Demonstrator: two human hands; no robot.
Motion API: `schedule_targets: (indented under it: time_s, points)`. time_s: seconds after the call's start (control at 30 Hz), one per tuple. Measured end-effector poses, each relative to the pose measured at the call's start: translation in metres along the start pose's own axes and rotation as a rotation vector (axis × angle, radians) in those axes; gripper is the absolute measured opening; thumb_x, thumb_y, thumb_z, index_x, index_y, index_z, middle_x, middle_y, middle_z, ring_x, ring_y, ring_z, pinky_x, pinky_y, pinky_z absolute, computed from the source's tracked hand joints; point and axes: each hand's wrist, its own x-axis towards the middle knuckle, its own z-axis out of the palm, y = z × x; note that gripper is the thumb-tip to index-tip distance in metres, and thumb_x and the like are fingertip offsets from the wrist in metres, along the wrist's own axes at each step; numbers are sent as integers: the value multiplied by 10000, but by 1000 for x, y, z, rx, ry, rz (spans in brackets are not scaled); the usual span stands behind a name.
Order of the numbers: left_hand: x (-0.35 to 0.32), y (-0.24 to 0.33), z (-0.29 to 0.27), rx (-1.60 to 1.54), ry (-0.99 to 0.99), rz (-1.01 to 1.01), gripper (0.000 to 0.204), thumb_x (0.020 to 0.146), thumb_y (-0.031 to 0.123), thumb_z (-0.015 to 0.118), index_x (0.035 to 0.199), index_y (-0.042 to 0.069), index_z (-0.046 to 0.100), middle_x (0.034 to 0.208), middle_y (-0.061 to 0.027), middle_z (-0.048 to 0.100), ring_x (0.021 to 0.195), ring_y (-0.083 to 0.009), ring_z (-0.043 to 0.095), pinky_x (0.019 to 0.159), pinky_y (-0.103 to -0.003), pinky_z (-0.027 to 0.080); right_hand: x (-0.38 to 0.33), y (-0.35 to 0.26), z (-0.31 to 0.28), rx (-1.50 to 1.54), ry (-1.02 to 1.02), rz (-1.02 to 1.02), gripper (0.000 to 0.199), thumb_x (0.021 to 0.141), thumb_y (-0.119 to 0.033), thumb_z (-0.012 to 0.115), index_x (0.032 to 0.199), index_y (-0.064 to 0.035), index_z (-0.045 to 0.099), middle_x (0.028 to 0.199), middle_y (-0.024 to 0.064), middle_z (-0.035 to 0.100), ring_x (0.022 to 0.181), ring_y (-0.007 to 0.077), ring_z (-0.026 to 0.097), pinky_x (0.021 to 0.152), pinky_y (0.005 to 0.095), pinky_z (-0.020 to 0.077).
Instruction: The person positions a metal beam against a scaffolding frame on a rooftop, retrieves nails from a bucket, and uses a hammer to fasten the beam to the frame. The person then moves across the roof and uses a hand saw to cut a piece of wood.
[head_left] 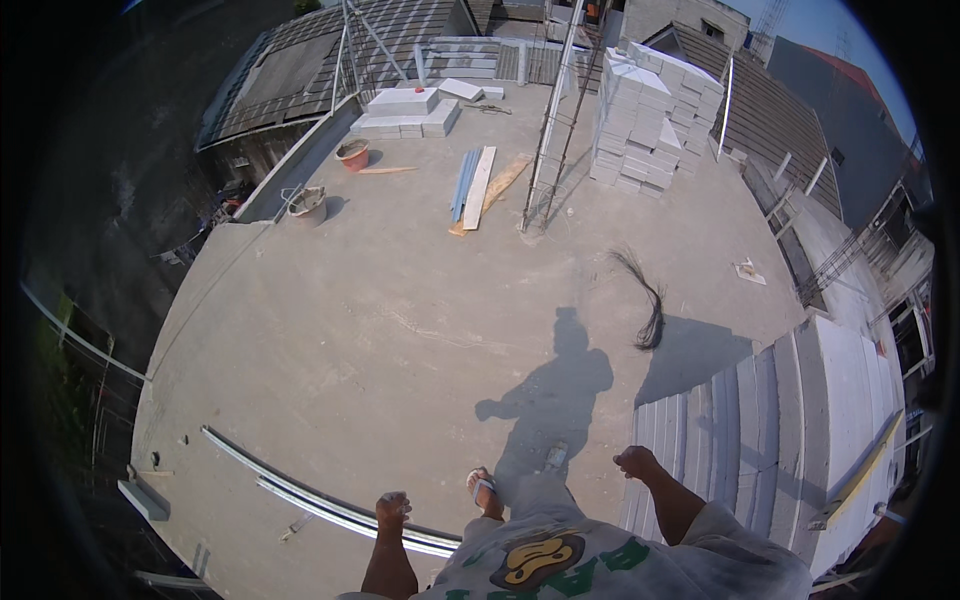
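My left hand point(393, 510) hangs at the lower middle with its fingers curled in, and I see nothing in it. Below and beside it, long shiny metal channels point(320, 502) lie on the concrete floor. Held out on the other side, my right hand point(636, 462) is also closed, with no object showing. It is nearest to a row of pale grey blocks point(757, 405) stacked along the right, though I cannot tell whether it touches them. My sandalled foot point(484, 488) stands forward between the two hands.
A tall stack of white blocks point(640, 125) stands at the far right, a lower one point(403, 103) at the far left. Two buckets point(308, 208), planks point(480, 188), upright rebar point(553, 130) and a bundle of dark strands point(652, 320) are on the slab. The slab's edge point(170, 330) drops off at left.
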Motion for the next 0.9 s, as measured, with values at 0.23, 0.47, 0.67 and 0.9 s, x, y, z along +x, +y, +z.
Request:
schedule_targets:
  time_s: [0.23,0.47,0.67,0.9]
  points:
    - [151,261,53,-2,-4,357,343,908,294,648,1098,11,612,912,-72,649,760,-157,638,608,-259,473,123,-75,-66,637,85,291,353,898,-319,632,925,33,650,774,112,676,593,194,662,521,323,557]
    - [249,224,78,313,-126,-178,310,884,324,676,1023,47,654,840,-44,631,676,-181,627,526,-344,468,289,-107,-99,444,-216,290,436,842,-413,638,780,14,708,756,169,718,588,251,699,644,385,570]
    - [288,262,59,202,-10,-294,344,848,289,715,1046,16,649,748,-77,640,583,-191,615,486,-343,461,446,-144,-298,355,-42,330,453,840,-393,581,650,9,668,595,149,667,583,272,689,665,403,566]
    - [464,387,101,-50,46,-333,333,874,284,686,1064,16,632,770,-69,651,589,-179,639,449,-290,460,634,-269,-510,582,325,141,423,864,-390,612,1015,1,674,978,217,703,979,374,667,875,444,510]
